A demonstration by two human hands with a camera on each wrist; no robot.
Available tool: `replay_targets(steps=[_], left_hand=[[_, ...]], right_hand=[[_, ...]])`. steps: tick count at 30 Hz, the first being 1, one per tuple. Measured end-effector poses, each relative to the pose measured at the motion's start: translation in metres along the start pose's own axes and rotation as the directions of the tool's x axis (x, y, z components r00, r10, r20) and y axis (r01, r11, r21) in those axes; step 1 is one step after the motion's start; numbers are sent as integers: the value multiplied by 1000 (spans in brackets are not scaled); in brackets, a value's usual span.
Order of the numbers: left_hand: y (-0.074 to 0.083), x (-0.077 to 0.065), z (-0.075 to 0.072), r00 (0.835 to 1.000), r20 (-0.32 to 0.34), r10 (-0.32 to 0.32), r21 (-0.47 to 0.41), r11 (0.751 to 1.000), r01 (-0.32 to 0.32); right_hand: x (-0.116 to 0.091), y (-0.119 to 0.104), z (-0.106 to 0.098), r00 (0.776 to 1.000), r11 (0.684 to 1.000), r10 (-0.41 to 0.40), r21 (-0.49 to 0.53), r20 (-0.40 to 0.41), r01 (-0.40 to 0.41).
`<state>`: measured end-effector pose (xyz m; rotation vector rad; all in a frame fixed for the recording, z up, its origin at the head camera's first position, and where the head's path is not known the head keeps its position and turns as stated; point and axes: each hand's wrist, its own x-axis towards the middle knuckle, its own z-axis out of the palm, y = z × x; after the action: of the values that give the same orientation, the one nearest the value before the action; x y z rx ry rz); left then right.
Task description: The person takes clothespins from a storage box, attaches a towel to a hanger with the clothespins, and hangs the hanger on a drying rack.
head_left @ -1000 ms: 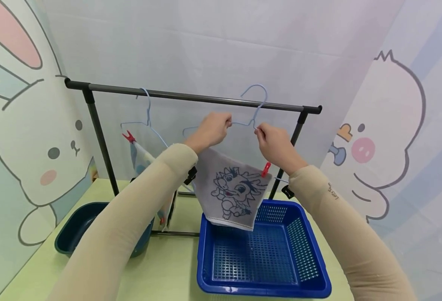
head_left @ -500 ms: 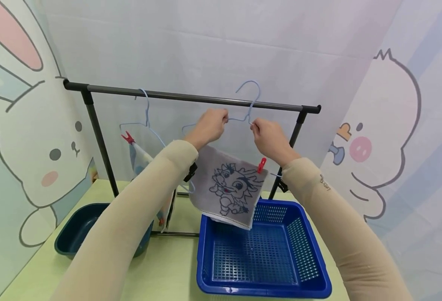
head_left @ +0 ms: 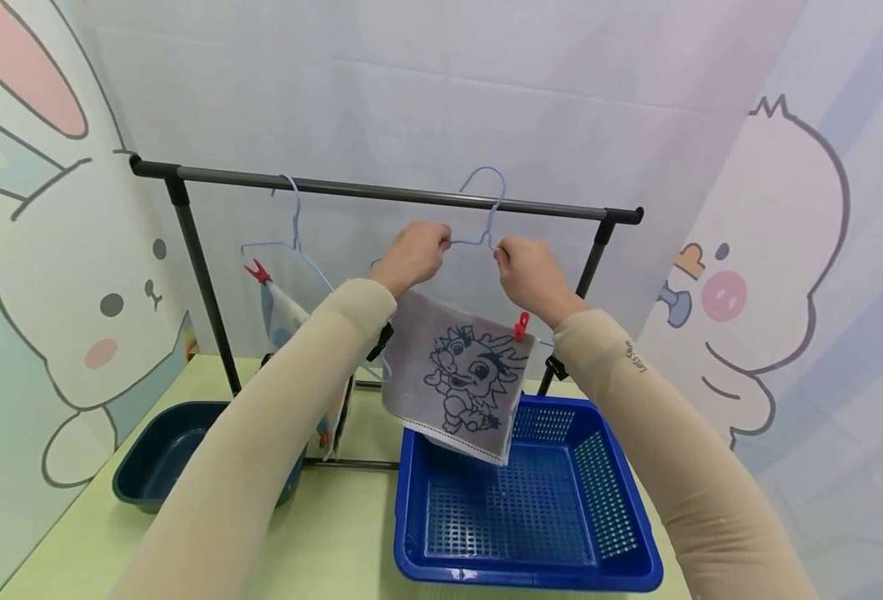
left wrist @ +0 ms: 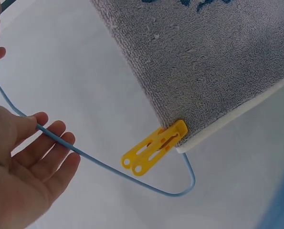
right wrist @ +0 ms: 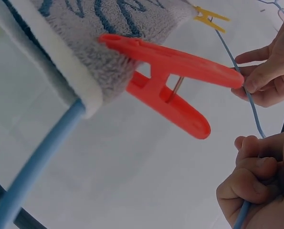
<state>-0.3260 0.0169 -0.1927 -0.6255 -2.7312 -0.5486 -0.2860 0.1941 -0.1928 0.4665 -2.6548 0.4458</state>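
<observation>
A blue wire hanger [head_left: 489,218] is held at the rod by both hands, a grey towel [head_left: 459,367] with a dark-blue cartoon dragon hanging from it. My left hand [head_left: 418,254] pinches one sloping arm of the hanger between thumb and fingers, plainest in the left wrist view. On the opposite arm, the curled fingers of my right hand [head_left: 529,271] grip the wire. The hook overlaps the rod; I cannot tell whether its tip lies behind it. A red clothespin [right wrist: 175,81] clamps one towel corner and a yellow clothespin [left wrist: 156,148] the other.
The dark rack's top rod [head_left: 381,192] crosses the view. Left of my hands, another blue hanger [head_left: 295,221] bears a patterned cloth with a red clothespin [head_left: 258,271]. A blue basket [head_left: 527,577] and a dark green basin [head_left: 148,442] stand on the yellow-green table [head_left: 343,542].
Both hands have shifted a little to the left with the hanger and towel. The hook now overlaps the rod further left. Both hands keep their hold on the wire.
</observation>
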Motion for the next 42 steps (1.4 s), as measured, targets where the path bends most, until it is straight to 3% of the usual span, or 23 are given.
replay_targets(steps=[8, 17, 29, 42], left_hand=[[-1, 0, 2, 1000, -18, -5, 21, 1000, 5], [-3, 0, 5, 993, 103, -48, 47, 998, 43], [-10, -4, 8, 984, 175, -34, 51, 998, 25], [-6, -6, 1, 959, 271, -85, 33, 996, 79]], right_hand=[[1, -1, 3, 1000, 1000, -3, 13, 8, 3], [0, 3, 10, 999, 1000, -3, 15, 39, 2], [0, 2, 19, 997, 999, -1, 34, 73, -2], [-5, 1, 18, 996, 999, -41, 11, 83, 40]])
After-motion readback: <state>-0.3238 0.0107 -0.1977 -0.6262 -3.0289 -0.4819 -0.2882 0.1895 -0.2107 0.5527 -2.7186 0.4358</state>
